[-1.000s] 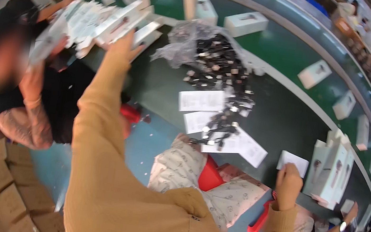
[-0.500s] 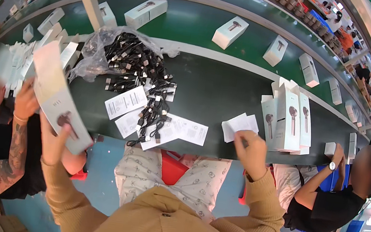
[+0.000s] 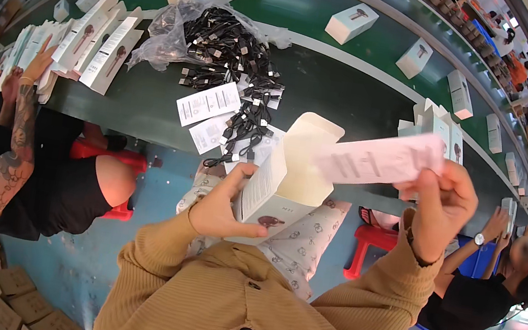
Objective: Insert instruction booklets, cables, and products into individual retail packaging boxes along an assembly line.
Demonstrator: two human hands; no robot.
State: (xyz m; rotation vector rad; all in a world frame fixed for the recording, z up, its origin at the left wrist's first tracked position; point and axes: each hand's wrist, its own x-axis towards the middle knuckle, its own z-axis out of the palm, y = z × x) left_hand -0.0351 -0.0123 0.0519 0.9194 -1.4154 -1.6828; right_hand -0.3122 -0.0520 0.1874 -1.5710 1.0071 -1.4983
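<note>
My left hand [image 3: 222, 205] is closed round the side of a white carton [image 3: 284, 212], which I hold tilted over my lap at the bench edge. Its top flap stands up and its pale inside shows, with a dark device pictured on the outer face. Pinched between the thumb and fingers of my right hand [image 3: 441, 206] is a pale printed leaflet [image 3: 384, 159], smeared by motion. Its left end is at the carton's open mouth; whether it reaches inside I cannot tell. Beyond the carton, printed sheets [image 3: 208, 106] lie beside a heap of black cables [image 3: 228, 40].
A clear plastic bag [image 3: 164, 30] lies round the cables. Upright cartons [image 3: 444, 127] stand at right, and more cartons [image 3: 106, 56] at left beside a co-worker's tattooed arm [image 3: 22, 129]. Boxes [image 3: 352, 22] lie on the green belt behind. Another person [image 3: 475, 285] sits at right.
My left hand has brought the carton from the far left to the middle, its open top now showing. My right hand has lifted a leaflet off the bench toward it.
</note>
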